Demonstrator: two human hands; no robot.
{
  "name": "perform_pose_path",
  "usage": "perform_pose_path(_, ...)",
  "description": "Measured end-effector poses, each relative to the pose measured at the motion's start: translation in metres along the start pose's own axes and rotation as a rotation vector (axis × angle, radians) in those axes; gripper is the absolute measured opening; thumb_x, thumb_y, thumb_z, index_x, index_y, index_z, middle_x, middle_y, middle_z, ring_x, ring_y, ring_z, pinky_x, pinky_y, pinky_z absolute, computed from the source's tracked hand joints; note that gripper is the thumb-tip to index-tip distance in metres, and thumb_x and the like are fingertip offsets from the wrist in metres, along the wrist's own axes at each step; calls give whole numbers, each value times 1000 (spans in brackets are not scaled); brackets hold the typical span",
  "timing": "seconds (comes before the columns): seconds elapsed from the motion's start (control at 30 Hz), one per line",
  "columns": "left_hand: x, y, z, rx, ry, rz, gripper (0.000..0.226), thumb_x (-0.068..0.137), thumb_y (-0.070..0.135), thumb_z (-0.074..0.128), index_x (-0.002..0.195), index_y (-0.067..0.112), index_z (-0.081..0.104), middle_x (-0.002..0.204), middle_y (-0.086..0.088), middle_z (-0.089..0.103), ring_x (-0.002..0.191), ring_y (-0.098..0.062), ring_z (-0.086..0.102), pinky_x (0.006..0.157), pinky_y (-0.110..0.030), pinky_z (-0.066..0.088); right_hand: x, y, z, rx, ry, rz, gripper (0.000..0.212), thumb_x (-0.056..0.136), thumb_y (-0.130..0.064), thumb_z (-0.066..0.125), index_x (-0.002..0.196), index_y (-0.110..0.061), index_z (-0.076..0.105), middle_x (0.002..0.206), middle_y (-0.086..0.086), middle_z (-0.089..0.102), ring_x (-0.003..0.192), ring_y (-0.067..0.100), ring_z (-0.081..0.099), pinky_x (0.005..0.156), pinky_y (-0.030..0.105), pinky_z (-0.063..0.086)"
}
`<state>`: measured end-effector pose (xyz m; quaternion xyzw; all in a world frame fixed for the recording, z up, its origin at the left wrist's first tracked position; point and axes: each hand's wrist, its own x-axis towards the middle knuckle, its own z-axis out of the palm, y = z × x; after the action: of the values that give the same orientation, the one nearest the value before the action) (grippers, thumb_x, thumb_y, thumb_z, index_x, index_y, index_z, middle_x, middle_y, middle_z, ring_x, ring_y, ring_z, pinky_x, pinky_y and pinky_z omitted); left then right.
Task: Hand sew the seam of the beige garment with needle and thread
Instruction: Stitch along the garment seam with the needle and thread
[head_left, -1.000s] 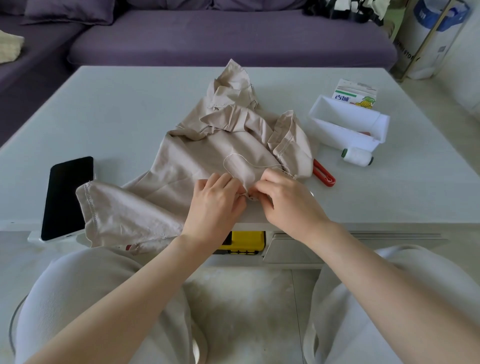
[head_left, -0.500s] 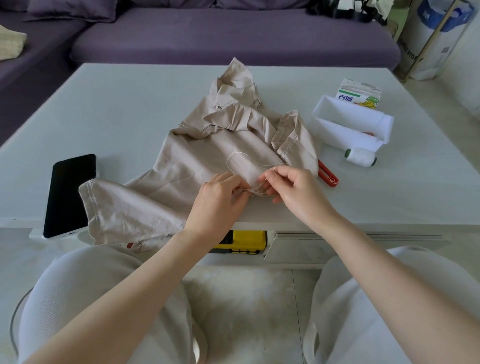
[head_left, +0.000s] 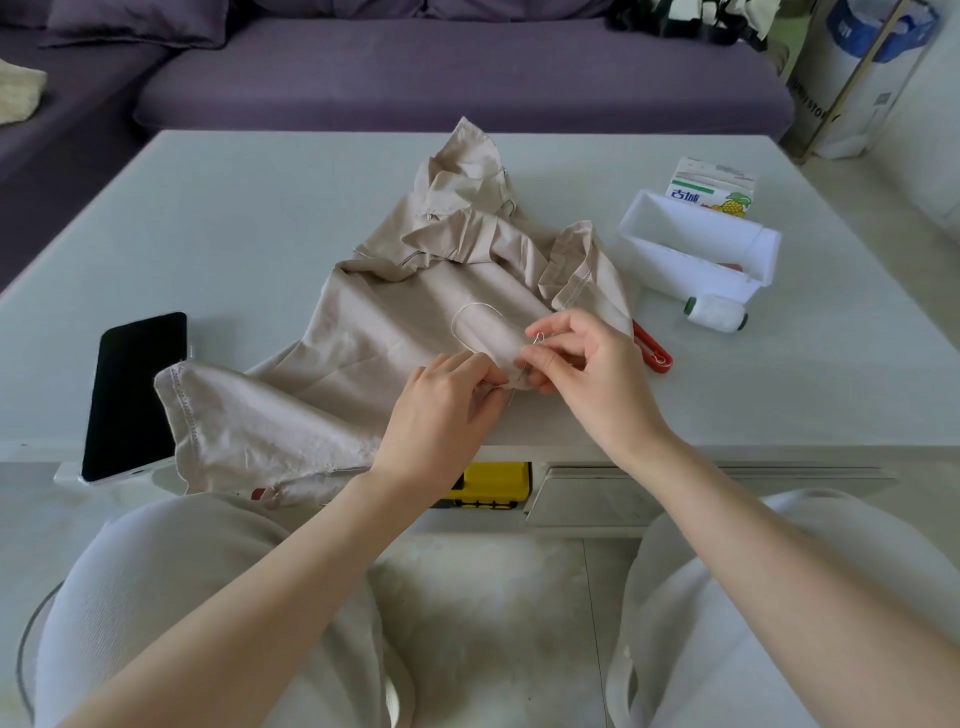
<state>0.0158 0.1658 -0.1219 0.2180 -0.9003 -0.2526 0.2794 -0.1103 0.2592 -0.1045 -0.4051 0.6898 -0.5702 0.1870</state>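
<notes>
**Workpiece.** The beige garment (head_left: 415, 322) is a thin, smooth woven fabric. It lies crumpled on the pale matte table (head_left: 234, 234), from the centre to the near edge. One stitched hem end hangs slightly over that edge. The folds bunch highest at the far end.

**Hands.**
- The left hand (head_left: 441, 410) has its fingers curled and pressed together. It pinches a small fold of the garment at the seam.
- The right hand (head_left: 597, 374) is just beside it. Its thumb and forefinger pinch a thin metal needle (head_left: 532, 349), and the other fingers are curled loosely.
- The needle is tilted, with its lower end at the pinched fold.
- A pale thread (head_left: 470, 305) forms a rounded loop on the fabric just beyond the hands.

**Containers.**
- A white rectangular plastic box (head_left: 696, 249) stands open-topped to the right of the garment. A small reddish item (head_left: 732, 266) shows in its near right corner, too little of it to identify.
- A printed carton (head_left: 711, 189) with a pineapple picture stands just behind the box.

**Other items.**
- A cylindrical spool of white thread (head_left: 717, 313) with a green end lies on its side just in front of the box.
- A red plastic cutter (head_left: 652, 348) with a looped end is partly covered by the garment's right edge.
- A glossy black phone (head_left: 135, 395) lies flat at the left, beside the hem end.
- A yellow object (head_left: 493, 483) sits under the table edge.
- A purple upholstered sofa (head_left: 457, 67) stands beyond the table.
</notes>
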Motion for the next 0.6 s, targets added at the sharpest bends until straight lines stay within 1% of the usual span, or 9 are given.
perform_pose_path(0.07,1,0,-1,-6,-3,-2,5,85,8,62,82,12,62,74,10,53,73,-14,49,68,-27,36,-1,2,1,-72,-30,-49,2,90,-9,63,91,-10,64,72,-11,69,60,2,63,64,13,48)
perform_pose_path(0.17,2,0,-2,-18,-9,2,6,85,9,60,84,13,63,76,9,56,75,-13,50,70,-30,41,-4,6,2,-178,-41,-128,8,91,-9,61,91,-8,69,73,-14,66,62,4,62,64,13,48)
perform_pose_path(0.27,0,1,-2,-38,-1,-8,9,85,7,59,83,16,63,74,16,50,73,-9,47,66,-24,37,-3,10,3,-264,-39,-203,10,88,-8,65,93,-8,73,78,-12,66,73,1,62,69,11,46)
perform_pose_path(0.3,0,1,-2,-40,1,-15,9,86,7,60,82,15,62,73,18,48,73,-9,46,65,-23,34,-2,12,3,-308,-49,-240,10,87,-8,66,93,-9,74,80,-9,67,75,4,62,69,14,47)
perform_pose_path(0.37,0,1,-1,-35,4,-27,6,86,8,60,82,12,62,71,17,47,72,-11,46,64,-24,33,-2,18,3,-413,-77,-305,12,88,-14,64,92,-9,74,82,-2,66,76,11,60,68,26,49)
perform_pose_path(0.43,0,1,-1,-38,1,-44,5,87,8,59,85,12,62,70,17,47,71,-12,46,62,-26,35,-2,22,2,-485,-90,-329,26,91,-27,56,89,-8,74,87,-2,64,80,13,58,68,32,50)
perform_pose_path(0.5,1,-1,-1,-49,-7,-74,5,88,11,59,88,14,62,72,15,49,72,-13,47,62,-31,41,-2,22,2,-514,-97,-340,40,91,-37,46,88,-7,73,92,-3,64,86,15,59,71,34,51)
perform_pose_path(0.53,1,-2,-1,-60,-9,-90,5,89,12,59,89,15,63,73,13,51,73,-13,48,62,-33,44,-2,21,2,-515,-103,-342,43,91,-38,43,89,-7,74,95,-3,65,89,16,60,74,34,51)
perform_pose_path(0.6,1,-3,-1,-97,-12,-124,4,89,14,60,89,16,63,75,7,57,74,-15,52,65,-39,48,-3,20,1,-510,-123,-354,42,92,-36,42,95,-7,73,100,-2,66,95,17,60,78,34,51)
